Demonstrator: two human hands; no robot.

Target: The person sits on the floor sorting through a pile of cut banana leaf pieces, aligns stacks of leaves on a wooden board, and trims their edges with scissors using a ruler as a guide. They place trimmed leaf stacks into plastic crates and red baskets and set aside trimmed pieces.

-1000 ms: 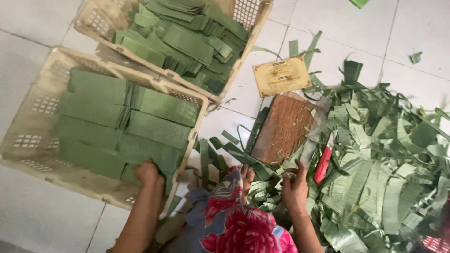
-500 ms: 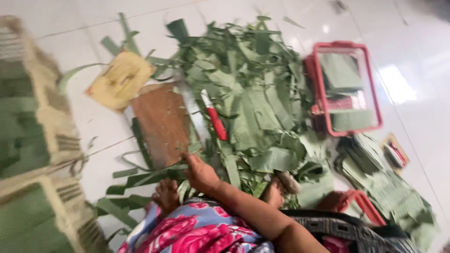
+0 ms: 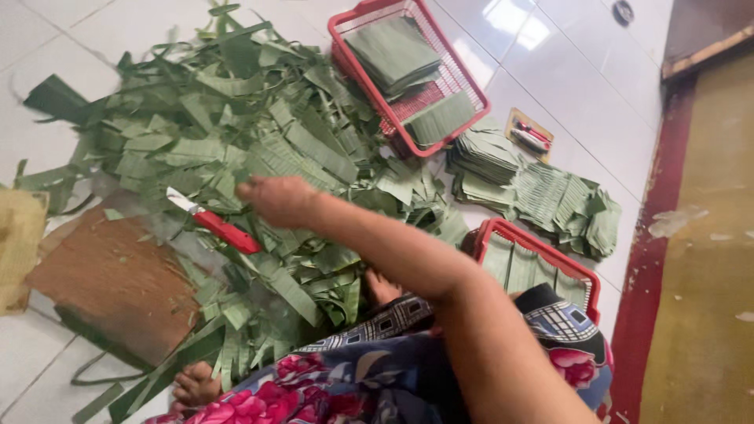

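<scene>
My right hand (image 3: 279, 200) hangs low over the pile of cut banana-leaf strips (image 3: 259, 133) on the white tiled floor (image 3: 565, 78), forearm stretched across from lower right to upper left. The hand is blurred; the fingers look curled toward the palm, but I cannot tell whether they are pinching a strip or are empty. The red-handled utility knife (image 3: 216, 224) lies on the leaves just to the left of and slightly below the hand, near but apart from it. Its long axis runs diagonally, blade tip up-left, handle end down-right toward me. It lies at the far edge of the brown cutting board (image 3: 114, 286). My left hand is out of sight, so the right is the nearer one. Beyond the pile: red basket (image 3: 471, 86) holding stacked leaf rectangles.
</scene>
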